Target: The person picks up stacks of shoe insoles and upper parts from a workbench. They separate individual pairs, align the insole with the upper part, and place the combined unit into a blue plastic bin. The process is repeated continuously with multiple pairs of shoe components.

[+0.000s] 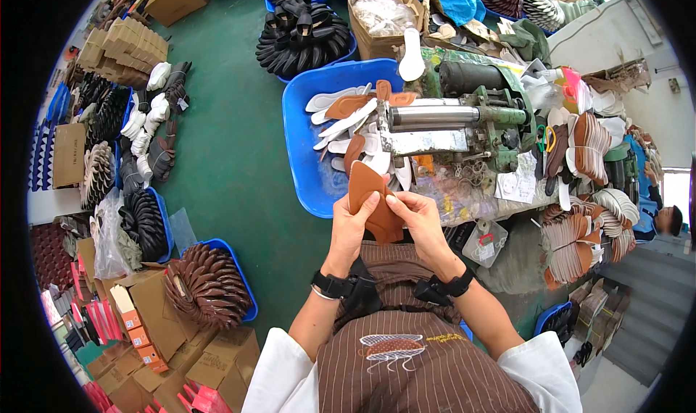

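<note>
Both hands grip brown insoles over the lap: left hand point(350, 224) clasps the upper insole point(365, 185), right hand point(418, 221) pinches a darker insole point(384, 224), partly hidden. Beyond, a blue tub point(304, 159) holds white and brown insoles beside a green machine point(471, 109).

A shoe workshop: insole-filled tubs point(304, 159), roller machine point(453, 119), stacked cartons point(217, 362).

— What fills the upper middle of the frame?
— A blue tub point(304, 167) of white and brown insoles, beside a green machine point(478, 109) with a steel roller point(431, 115).
— Lower left?
— Cardboard boxes point(210, 362) on the green floor point(232, 145).
</note>
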`<state>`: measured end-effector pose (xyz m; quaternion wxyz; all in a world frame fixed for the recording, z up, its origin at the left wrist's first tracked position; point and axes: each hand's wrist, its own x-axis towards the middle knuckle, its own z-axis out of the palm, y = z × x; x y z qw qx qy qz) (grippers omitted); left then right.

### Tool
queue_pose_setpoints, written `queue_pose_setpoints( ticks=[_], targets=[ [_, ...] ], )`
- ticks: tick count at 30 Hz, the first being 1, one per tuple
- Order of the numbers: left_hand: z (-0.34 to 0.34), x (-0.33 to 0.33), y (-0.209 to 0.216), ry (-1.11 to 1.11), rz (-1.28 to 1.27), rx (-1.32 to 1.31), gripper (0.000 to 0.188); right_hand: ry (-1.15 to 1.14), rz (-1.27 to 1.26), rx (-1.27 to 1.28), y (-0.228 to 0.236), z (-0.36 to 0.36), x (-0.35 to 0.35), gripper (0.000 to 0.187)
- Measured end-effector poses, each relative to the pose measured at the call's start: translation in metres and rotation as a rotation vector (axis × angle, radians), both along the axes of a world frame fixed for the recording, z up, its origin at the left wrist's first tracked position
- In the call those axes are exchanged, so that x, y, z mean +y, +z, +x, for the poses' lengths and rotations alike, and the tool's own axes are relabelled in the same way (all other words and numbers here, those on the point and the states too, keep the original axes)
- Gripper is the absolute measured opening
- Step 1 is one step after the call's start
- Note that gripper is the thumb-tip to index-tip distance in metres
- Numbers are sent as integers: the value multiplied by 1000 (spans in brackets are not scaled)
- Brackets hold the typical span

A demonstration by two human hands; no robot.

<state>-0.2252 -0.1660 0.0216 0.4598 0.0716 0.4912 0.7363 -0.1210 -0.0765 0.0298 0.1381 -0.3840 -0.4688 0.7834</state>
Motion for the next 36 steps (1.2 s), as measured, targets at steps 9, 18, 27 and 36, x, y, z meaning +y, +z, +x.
queue_pose_setpoints(
  ticks=[9,18,27,36],
  targets=[
    [11,2,-11,111,-56,-110,14,-183,273,-52,-5,16,0,16],
    [-9,3,-13,260,-104,30,12,126,142,-64,2,20,11,21],
    [-17,11,-15,20,-164,249,52,-200,-7,-114,-35,57,19,20],
    [-49,-81,-46,-9,-538,364,46,-39,103,-145,-55,30,85,23]
  ],
)
